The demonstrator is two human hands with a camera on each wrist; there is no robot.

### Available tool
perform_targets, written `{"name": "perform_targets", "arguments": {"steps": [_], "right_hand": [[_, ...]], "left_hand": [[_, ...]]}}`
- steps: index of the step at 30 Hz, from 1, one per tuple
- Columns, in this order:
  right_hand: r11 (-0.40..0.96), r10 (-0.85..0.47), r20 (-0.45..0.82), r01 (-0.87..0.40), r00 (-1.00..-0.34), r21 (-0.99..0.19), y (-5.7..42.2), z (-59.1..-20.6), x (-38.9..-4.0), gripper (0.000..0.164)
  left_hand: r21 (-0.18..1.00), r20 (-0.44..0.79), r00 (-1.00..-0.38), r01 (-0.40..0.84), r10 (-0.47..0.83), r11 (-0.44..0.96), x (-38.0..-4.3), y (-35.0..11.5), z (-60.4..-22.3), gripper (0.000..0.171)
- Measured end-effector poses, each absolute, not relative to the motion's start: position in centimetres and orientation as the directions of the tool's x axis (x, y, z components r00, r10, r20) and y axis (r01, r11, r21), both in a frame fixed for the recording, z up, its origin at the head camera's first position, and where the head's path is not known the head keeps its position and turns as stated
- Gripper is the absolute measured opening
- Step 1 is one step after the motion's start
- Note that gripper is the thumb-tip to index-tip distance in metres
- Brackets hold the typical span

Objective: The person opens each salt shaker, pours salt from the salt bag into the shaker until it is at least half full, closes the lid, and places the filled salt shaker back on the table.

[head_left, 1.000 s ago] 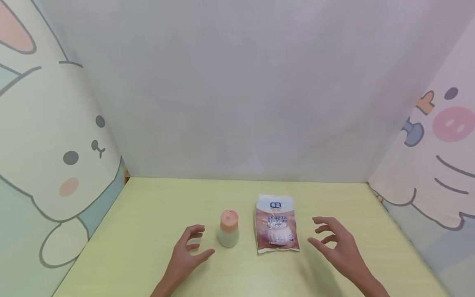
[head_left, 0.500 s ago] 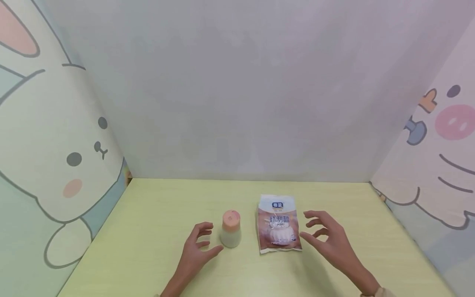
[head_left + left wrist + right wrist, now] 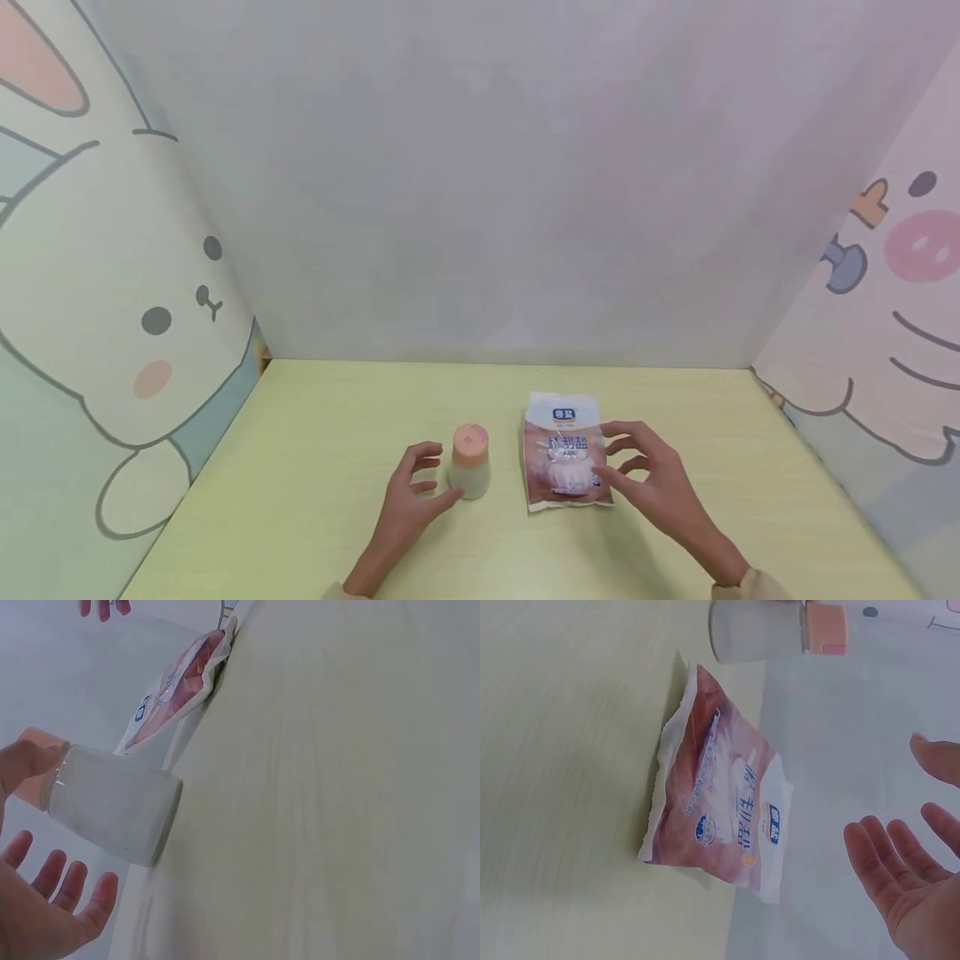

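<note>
A squat translucent seasoning jar (image 3: 470, 477) with an orange-pink lid stands upright on the table. My left hand (image 3: 408, 502) is just left of it, thumb and fingers spread on either side. In the left wrist view the thumb overlaps the lid of the jar (image 3: 112, 801); contact cannot be told. To the jar's right lies a brown-and-white bag of salt (image 3: 564, 462), printed side up. At its right edge hovers my right hand (image 3: 656, 477), fingers bent loosely and fingertips overlapping the bag from above. The right wrist view has this hand (image 3: 919, 896) apart from the salt bag (image 3: 709, 787).
The pale yellow table (image 3: 337, 417) ends at a plain grey-white back wall (image 3: 480, 208). Side panels bear a cartoon rabbit (image 3: 97, 292) on the left and a cartoon pig (image 3: 900, 317) on the right.
Both hands have moved inward: the left hand rightward to the jar, the right hand leftward to the salt bag's edge. The whole head view has shifted slightly; jar and bag stay in place.
</note>
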State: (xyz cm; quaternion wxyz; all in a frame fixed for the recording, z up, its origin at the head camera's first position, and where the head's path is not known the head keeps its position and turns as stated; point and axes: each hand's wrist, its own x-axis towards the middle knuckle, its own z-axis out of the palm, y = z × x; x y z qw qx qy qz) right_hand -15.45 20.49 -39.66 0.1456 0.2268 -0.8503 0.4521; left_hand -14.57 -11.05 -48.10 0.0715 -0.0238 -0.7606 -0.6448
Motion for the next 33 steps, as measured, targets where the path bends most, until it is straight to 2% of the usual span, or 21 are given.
{"name": "perform_targets", "arguments": {"steps": [8,20,33], "right_hand": [[0.447,-0.277,0.449,-0.527,-0.850,-0.723,19.1,-39.0,-15.6,0.043],[0.394,-0.325,0.437,-0.541,-0.838,-0.743,18.5,-41.9,-17.7,0.044],[0.344,-0.308,0.430,-0.521,-0.849,-0.781,15.3,-39.6,-16.7,0.041]], "left_hand": [[0.976,0.171,-0.984,0.163,-0.045,0.145,-15.2,-10.2,-48.7,0.063],[0.978,0.161,-0.983,0.147,-0.085,0.149,-15.6,-9.5,-49.1,0.062],[0.973,0.168,-0.984,0.158,-0.050,0.166,-15.3,-8.8,-47.3,0.058]]}}
